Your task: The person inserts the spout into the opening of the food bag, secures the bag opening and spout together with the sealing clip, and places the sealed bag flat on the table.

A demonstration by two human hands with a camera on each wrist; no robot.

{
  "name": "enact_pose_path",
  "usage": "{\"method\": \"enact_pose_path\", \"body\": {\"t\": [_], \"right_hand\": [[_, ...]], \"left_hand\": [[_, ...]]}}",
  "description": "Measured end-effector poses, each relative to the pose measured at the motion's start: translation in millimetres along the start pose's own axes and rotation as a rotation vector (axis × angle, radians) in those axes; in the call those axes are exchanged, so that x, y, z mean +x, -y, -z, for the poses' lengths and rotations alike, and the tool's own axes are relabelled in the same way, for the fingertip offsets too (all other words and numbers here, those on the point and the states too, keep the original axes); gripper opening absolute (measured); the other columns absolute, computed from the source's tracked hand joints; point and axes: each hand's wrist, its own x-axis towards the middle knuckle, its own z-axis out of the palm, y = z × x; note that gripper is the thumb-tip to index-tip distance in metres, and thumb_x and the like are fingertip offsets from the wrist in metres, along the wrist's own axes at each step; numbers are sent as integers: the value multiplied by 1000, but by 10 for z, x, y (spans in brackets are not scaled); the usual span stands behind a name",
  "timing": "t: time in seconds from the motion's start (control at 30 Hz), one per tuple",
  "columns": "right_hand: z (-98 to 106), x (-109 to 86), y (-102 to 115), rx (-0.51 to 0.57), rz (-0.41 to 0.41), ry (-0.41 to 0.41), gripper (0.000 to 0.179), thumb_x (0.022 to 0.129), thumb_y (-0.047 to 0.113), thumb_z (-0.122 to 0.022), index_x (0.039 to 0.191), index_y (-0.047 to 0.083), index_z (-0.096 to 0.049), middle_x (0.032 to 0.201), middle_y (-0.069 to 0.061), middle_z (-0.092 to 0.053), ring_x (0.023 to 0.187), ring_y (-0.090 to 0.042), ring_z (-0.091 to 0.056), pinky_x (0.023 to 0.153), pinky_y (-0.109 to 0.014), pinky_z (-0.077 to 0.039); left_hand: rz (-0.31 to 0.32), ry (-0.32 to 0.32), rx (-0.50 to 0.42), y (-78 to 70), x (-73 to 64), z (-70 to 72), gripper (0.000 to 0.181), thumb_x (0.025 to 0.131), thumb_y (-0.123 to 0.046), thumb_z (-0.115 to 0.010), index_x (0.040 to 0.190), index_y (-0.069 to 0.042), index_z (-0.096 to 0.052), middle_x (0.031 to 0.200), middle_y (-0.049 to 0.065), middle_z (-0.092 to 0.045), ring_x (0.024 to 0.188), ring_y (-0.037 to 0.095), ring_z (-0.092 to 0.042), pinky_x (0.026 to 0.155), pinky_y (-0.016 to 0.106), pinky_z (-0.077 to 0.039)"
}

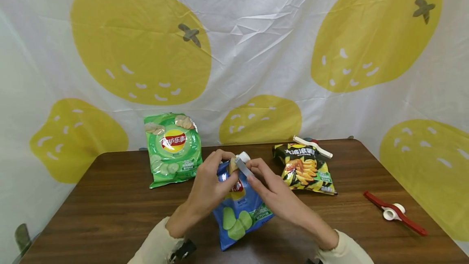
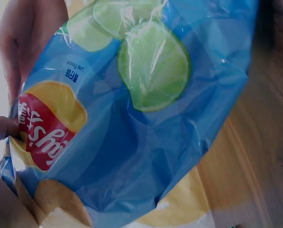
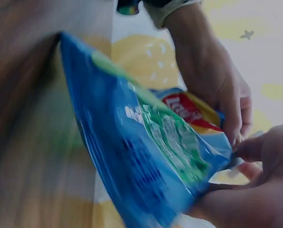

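Observation:
Both hands meet at the top of a blue Lay's chip bag (image 1: 244, 203) with lime slices printed on it, raised over the table and tilted. My left hand (image 1: 207, 186) pinches the bag's gathered top edge between thumb and fingers. On the other side, my right hand (image 1: 276, 194) grips a grey-blue bag clip (image 1: 244, 168) with a white round cap (image 1: 243, 157), held against that top edge. In the right wrist view, the bag (image 3: 131, 128) hangs from the fingers, and the clip is mostly hidden. The left wrist view shows the bag's crumpled front (image 2: 127, 142).
A green Lay's bag (image 1: 174, 150) leans at the back left of the wooden table (image 1: 121, 207). At the back right lies a black-and-yellow chip bag (image 1: 304, 168) with a white clip (image 1: 313, 146) across its top. A red clip with a white cap (image 1: 393, 213) lies near the right edge.

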Motion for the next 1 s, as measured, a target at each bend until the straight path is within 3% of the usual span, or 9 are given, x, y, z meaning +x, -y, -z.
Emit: {"method": "enact_pose_path", "body": {"t": [0.13,0.33,0.47,0.6,0.8,1.0], "right_hand": [[-54,1,-8,147,26,-49,22,105,23,-52,126,25,-50,127,-3,-63,114,-21,-62,96,-38,-49],[-130,1,-40,291,97,-144,26,101,10,-58,123,13,-47,115,-13,-66,105,-28,-65,86,-34,-53],[-187,-11,-57,305,111,-235,35,99,5,-59,129,8,-41,121,-14,-63,108,-27,-63,86,-31,-52],[-215,-21,-61,304,82,-284,49,99,5,-59,142,13,-37,131,-13,-58,111,-27,-60,88,-31,-50],[-126,-20,-80,321,-25,-193,60,101,11,-58,154,21,-33,126,-16,-63,110,-26,-61,89,-30,-50],[-59,11,-97,320,-66,-108,57,101,14,-59,153,13,-36,124,-17,-60,108,-22,-62,86,-29,-51]], "left_hand": [[-15,16,-48,32,-3,-2,24,86,-3,-73,106,-9,-61,103,3,-65,89,15,-63,73,29,-55],[-106,49,-4,31,-15,-52,25,84,-3,-71,107,-7,-63,100,3,-66,94,15,-62,81,34,-53],[-109,38,27,2,-21,-82,23,85,-5,-71,106,-6,-62,97,4,-65,91,15,-61,78,35,-53],[-102,31,35,-10,-23,-113,21,85,-6,-73,102,-6,-62,94,4,-65,86,14,-60,73,33,-53],[-92,73,-7,4,-40,-128,20,87,-4,-71,104,-7,-62,98,3,-65,88,13,-60,76,32,-53],[-67,99,4,5,-54,-109,27,88,-6,-69,114,-5,-63,102,2,-66,90,12,-61,78,32,-54]]}}
